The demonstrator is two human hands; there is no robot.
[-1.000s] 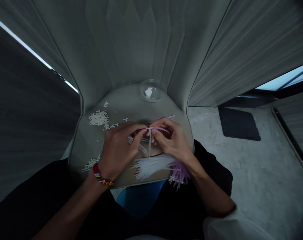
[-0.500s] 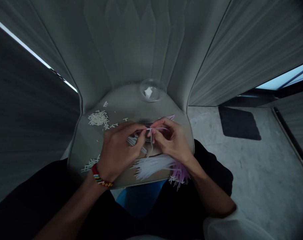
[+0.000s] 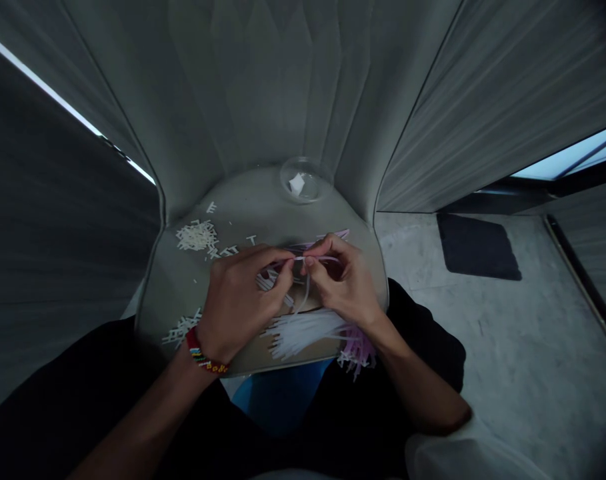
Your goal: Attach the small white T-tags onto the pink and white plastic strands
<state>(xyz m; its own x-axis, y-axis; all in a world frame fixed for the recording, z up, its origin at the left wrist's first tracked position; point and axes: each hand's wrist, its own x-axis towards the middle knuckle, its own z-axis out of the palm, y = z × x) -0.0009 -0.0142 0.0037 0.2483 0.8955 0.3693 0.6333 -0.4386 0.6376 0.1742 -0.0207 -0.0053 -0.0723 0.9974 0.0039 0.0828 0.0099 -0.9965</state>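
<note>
Over the middle of a grey chair seat, my left hand (image 3: 247, 293) pinches the left end of a small white connector piece with a pinkish tube. My right hand (image 3: 345, 280) pinches the same piece from the right, its fingertips almost touching those of my left. A thin pale tube (image 3: 307, 290) hangs down from the joint between them. Just below my hands lies a bundle of white tubes (image 3: 303, 332), with pink tubes (image 3: 357, 347) at its right end. More pale tubes (image 3: 275, 287) lie partly hidden behind my left hand.
Small white T-shaped pieces (image 3: 197, 236) are heaped on the seat's left side, with another pile (image 3: 183, 329) near its front left edge. A clear round dish (image 3: 310, 183) holding a white scrap stands at the back. Below the front edge is something blue (image 3: 283, 397).
The hanging tube has shifted slightly right at its top. My left hand has moved a little to the right, and my right fingertips have closed further over the joint.
</note>
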